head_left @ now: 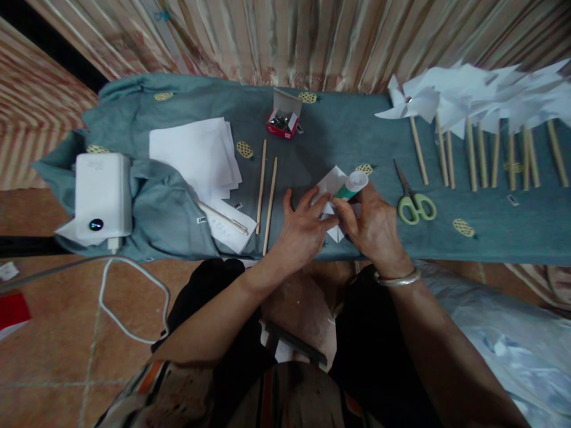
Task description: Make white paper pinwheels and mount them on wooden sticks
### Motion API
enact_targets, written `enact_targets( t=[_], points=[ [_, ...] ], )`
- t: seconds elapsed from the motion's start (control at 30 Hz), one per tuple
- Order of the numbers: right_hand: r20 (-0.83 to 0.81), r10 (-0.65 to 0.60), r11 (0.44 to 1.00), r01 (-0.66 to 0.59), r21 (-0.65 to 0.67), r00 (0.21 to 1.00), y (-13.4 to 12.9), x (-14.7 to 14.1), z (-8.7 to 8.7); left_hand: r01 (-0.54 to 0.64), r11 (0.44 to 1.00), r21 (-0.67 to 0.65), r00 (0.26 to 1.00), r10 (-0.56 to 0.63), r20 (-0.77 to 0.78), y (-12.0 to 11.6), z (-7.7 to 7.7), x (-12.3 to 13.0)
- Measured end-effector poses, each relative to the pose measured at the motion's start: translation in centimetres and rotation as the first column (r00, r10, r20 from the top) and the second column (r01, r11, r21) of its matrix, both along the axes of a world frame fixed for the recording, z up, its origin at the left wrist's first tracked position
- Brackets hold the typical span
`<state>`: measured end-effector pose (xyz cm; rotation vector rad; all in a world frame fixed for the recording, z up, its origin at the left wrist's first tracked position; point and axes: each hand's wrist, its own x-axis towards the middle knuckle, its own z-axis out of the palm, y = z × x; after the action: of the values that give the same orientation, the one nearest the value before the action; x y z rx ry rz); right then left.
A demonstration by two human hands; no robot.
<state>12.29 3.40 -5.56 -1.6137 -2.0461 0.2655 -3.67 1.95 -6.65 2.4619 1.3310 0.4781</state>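
Observation:
Near the front edge of the cloth-covered table, a white paper piece with cut flaps lies under my hands. My right hand is closed round a green and white glue stick, tilted over the paper. My left hand rests on the paper with its fingers spread, the fingertips close to the glue stick. The glue stick's lower end is hidden by my fingers. Two wooden sticks lie just left of my left hand. Green-handled scissors lie right of my right hand.
Several white paper pinwheels on sticks lie at the right. An open red box of small metal pieces stands at the back. Stacked white paper, a pen and a white power bank with a cable are at the left.

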Motion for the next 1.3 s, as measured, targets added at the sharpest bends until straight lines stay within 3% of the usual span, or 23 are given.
enact_targets(
  t=[0.27, 1.1, 1.2, 1.3],
  points=[
    [-0.032, -0.010, 1.000, 0.009, -0.005, 0.999, 0.3, 0.7, -0.4, 0.001, 1.000, 0.005, 1.000, -0.001, 0.007, 0.0, -0.2, -0.1],
    [0.065, 0.109, 0.992, -0.105, -0.064, 0.992, 0.0, 1.9, 0.9, 0.017, 0.999, -0.030, 1.000, -0.017, -0.003, 0.2, -0.1, -0.1],
    [0.024, 0.035, 0.998, -0.034, -0.044, 0.999, 0.1, 2.7, 1.3, 0.016, 0.999, -0.035, 1.000, -0.016, 0.000, 0.3, -0.2, -0.2],
    [-0.182, -0.084, 0.996, 0.085, -0.005, 0.980, 0.4, 3.6, 1.6, 0.016, 0.999, -0.038, 1.000, -0.016, -0.001, 0.3, -0.3, -0.2]
  ],
)
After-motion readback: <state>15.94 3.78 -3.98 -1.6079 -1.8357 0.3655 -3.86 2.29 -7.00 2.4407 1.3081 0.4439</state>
